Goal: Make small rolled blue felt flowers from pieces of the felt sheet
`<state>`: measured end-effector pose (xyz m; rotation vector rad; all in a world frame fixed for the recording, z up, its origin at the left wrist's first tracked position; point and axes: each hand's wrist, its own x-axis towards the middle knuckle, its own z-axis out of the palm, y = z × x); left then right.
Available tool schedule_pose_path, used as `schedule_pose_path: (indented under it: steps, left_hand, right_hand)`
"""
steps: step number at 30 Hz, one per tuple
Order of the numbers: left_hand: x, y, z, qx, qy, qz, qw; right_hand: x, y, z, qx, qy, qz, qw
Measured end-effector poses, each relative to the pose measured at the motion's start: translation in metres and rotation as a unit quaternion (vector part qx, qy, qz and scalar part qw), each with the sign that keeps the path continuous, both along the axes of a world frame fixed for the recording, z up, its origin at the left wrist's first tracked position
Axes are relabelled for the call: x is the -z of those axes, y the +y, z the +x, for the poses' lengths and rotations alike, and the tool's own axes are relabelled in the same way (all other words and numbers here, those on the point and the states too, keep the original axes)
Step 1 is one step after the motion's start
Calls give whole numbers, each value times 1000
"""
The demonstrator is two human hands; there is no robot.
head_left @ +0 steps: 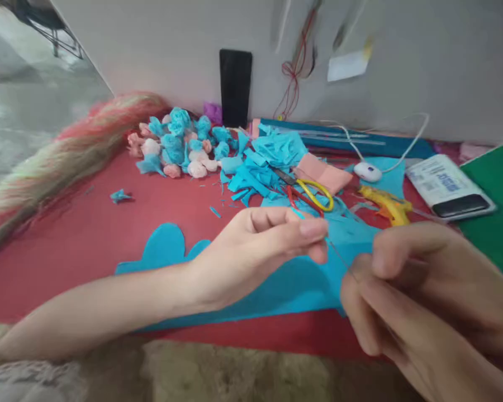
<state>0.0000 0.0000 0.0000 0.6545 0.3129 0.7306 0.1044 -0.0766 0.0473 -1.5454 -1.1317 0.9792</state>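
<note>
A thin wire or stem [339,255] runs between my two hands above the red tabletop. My left hand [251,251] pinches its upper end between thumb and fingers, where a small bit of blue paper [297,214] shows. Lower down, the curled fingers of my right hand [419,285] grip the same wire, slightly blurred. Underneath lies a large sheet of blue crepe paper [276,296] with a rounded cut-out edge. Just beyond my left hand are scissors [316,194] with yellow and red handles, lying by a heap of blue paper strips [251,173].
Blue and pink paper flowers [178,142] are piled at the back left, beside a long straw-like bundle [67,151]. A yellow glue gun [385,204], a white corded device [368,172] and a white package [450,187] lie right. A black phone [235,86] leans on the wall.
</note>
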Motion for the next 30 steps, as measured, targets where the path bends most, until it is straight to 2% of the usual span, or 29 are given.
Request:
schedule_pose_path:
  steps: [8,13,30]
  left_hand:
    - [2,2,0,-28,38,45,998]
    - [4,2,-1,-19,21,51,998]
    - [7,4,-5,-30,25,115,993]
  right_hand:
    - [-7,-1,-4,22,8,-26,999]
    - [-10,-1,-8,43,12,-47,998]
    - [-10,-4,-5,25,1,-43,999]
